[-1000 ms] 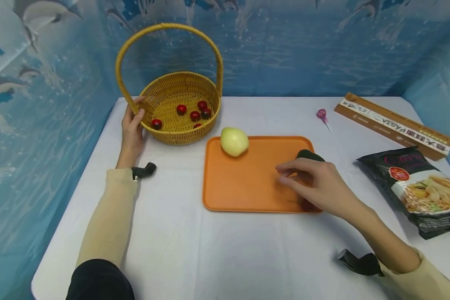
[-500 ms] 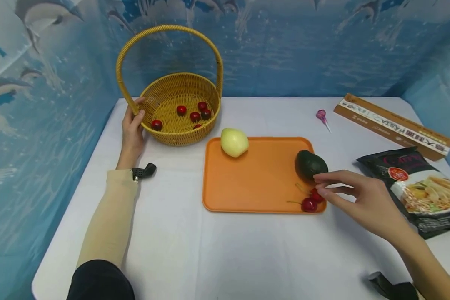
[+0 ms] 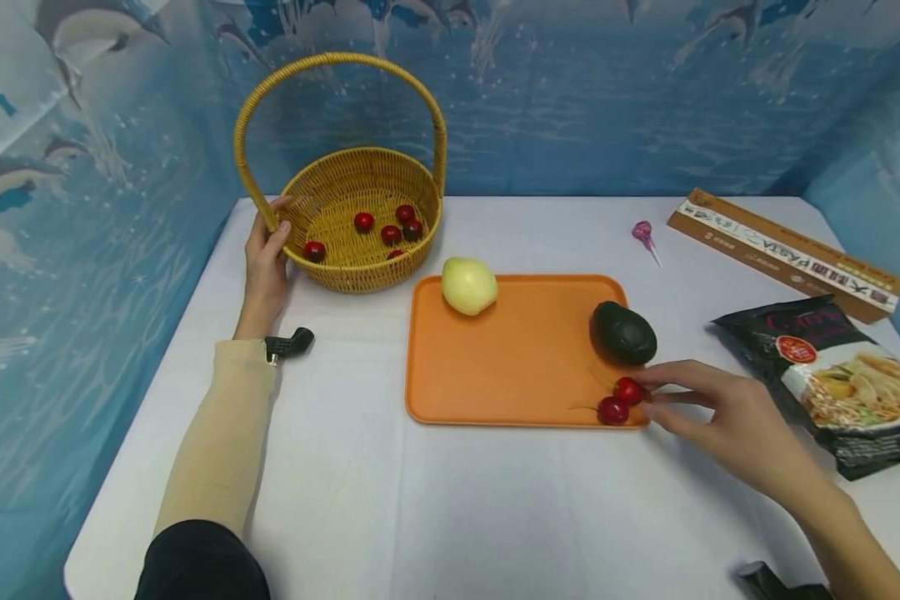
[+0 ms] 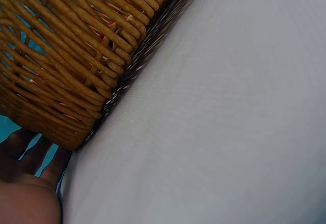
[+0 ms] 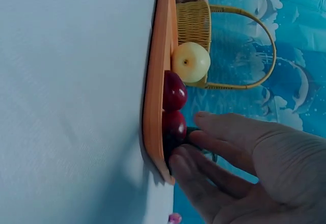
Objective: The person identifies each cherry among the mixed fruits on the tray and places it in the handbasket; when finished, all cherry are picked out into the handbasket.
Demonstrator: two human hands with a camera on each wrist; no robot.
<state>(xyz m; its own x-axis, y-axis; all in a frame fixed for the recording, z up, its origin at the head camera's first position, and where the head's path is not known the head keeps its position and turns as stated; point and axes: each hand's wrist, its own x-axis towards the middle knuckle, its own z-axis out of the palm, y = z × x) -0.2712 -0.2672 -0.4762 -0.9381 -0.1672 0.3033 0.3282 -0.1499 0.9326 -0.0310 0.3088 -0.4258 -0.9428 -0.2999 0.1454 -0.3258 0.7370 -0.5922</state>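
Note:
A yellow wicker basket [image 3: 367, 275] with a tall handle stands at the back left, several red cherries inside. My left hand [image 3: 265, 271] grips its left side by the handle's foot, thumb in front; some fingers are hidden behind it. On the orange tray [image 3: 495, 367] lie a pale yellow-green round fruit [image 3: 469, 286], a dark green avocado [image 3: 624, 333] and two stemmed cherries [image 3: 613, 410]. At the tray's front right corner my right hand [image 3: 727, 417] has its fingertips against or just beside the cherries. In the right wrist view, its thumb and fingers [image 5: 224, 127] are loosely bent and apart.
A pink lollipop [image 3: 645, 240] lies behind the tray's right end. Farther right are a long brown pasta box [image 3: 787, 254] and a black noodle packet [image 3: 832, 383]. Blue dolphin-print curtains [image 3: 570, 100] enclose the white table [image 3: 495, 517] at the back and sides.
My right hand moved from over the tray to its right end, uncovering the avocado and cherries, then came down slightly. The two cherries shifted a little left. My left hand stayed on the basket.

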